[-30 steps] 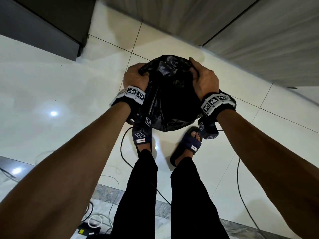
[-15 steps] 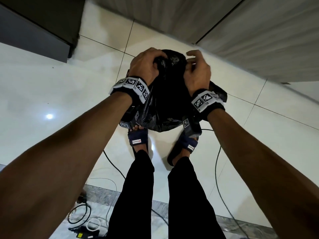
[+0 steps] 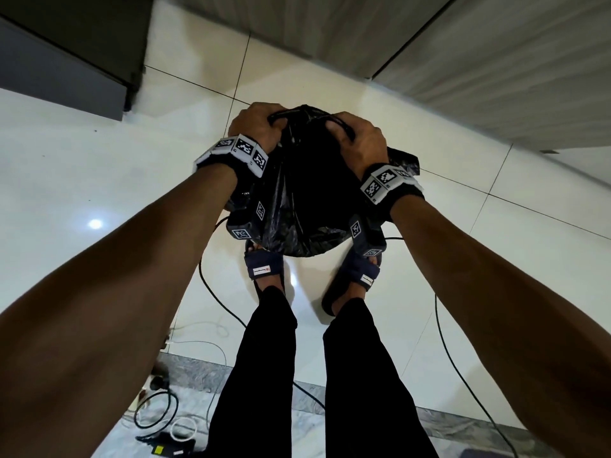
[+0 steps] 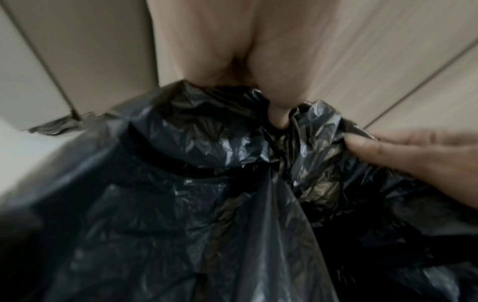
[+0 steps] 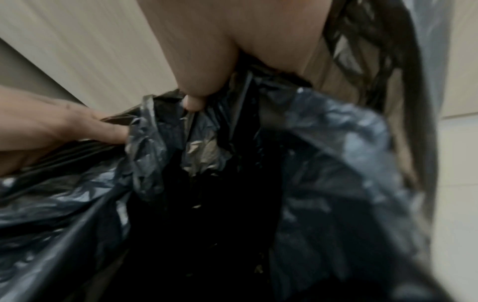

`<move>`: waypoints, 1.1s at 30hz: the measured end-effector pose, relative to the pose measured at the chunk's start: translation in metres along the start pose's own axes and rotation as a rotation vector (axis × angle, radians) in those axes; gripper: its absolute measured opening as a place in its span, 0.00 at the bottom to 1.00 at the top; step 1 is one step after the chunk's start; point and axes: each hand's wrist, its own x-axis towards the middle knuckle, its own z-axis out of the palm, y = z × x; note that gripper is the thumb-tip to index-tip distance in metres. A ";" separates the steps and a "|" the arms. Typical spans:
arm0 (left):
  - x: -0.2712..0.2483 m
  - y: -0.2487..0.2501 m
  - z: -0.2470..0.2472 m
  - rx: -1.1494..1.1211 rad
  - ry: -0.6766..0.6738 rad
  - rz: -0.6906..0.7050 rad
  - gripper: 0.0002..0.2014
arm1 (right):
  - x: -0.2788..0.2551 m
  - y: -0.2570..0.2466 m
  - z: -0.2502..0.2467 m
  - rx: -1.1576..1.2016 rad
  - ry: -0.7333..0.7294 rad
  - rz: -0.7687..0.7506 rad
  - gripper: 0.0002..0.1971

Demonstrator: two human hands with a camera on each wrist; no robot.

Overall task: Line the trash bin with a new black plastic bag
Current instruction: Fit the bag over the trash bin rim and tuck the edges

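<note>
A black plastic bag hangs in the air between my hands, above my feet. My left hand grips the bunched top edge on the left, fingers curled into the plastic. My right hand grips the top edge on the right in the same way. In the left wrist view the crumpled bag fills the frame, with my left hand pinching a fold and the right hand's fingers on the plastic beside it. The right wrist view shows my right hand in the bag. No trash bin is in view.
I stand on glossy white floor tiles in dark sandals. A dark cabinet is at the upper left, wood-grain panels behind the bag. Black cables loop over the floor, with more cables and a charger on the marble strip.
My hands went from the bag's two sides to its top and drew closer together, bunching the plastic there. The bag lifted slightly.
</note>
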 end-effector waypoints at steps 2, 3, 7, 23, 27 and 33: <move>-0.002 -0.007 0.000 -0.034 -0.034 -0.045 0.14 | -0.003 0.006 0.000 0.025 -0.033 0.030 0.14; -0.003 -0.010 0.000 -0.053 -0.047 -0.075 0.15 | -0.005 0.009 0.000 0.041 -0.026 0.038 0.14; -0.008 -0.018 0.008 -0.165 -0.027 -0.168 0.16 | -0.018 0.016 -0.002 0.100 0.128 0.019 0.13; -0.018 0.004 0.018 -0.192 0.162 0.068 0.25 | -0.013 0.030 -0.025 -0.130 0.043 0.034 0.17; -0.003 0.031 0.019 -0.009 0.006 0.225 0.25 | -0.013 0.028 -0.020 -0.060 0.137 -0.054 0.14; 0.007 0.030 0.019 -0.062 0.123 0.112 0.19 | -0.011 0.028 -0.024 -0.073 0.098 -0.075 0.16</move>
